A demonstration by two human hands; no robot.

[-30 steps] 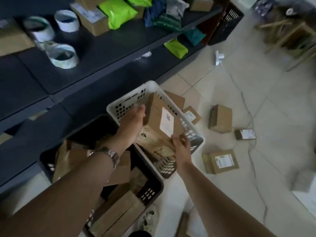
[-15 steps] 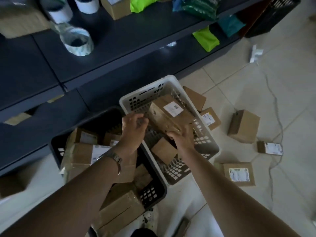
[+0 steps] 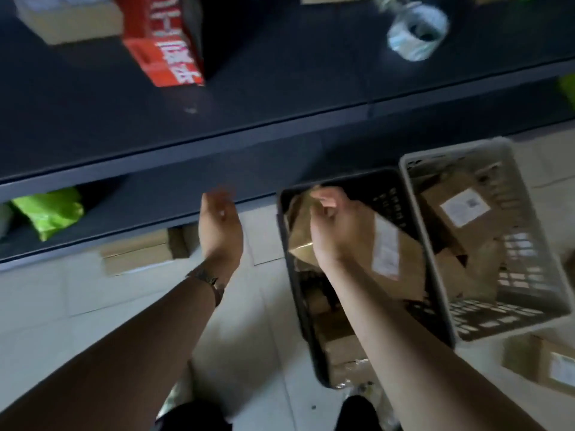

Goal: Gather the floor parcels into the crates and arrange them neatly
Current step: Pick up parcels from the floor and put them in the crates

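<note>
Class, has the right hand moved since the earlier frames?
Yes: the right hand went leftward, from over the white crate to over the black crate, gripping a parcel.

Dark shelving is carrying cartons and a tape roll, and crates are holding labelled parcels: a parcel stockroom.

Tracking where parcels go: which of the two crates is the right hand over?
The black crate under the right hand; the white crate sits clear of it.
</note>
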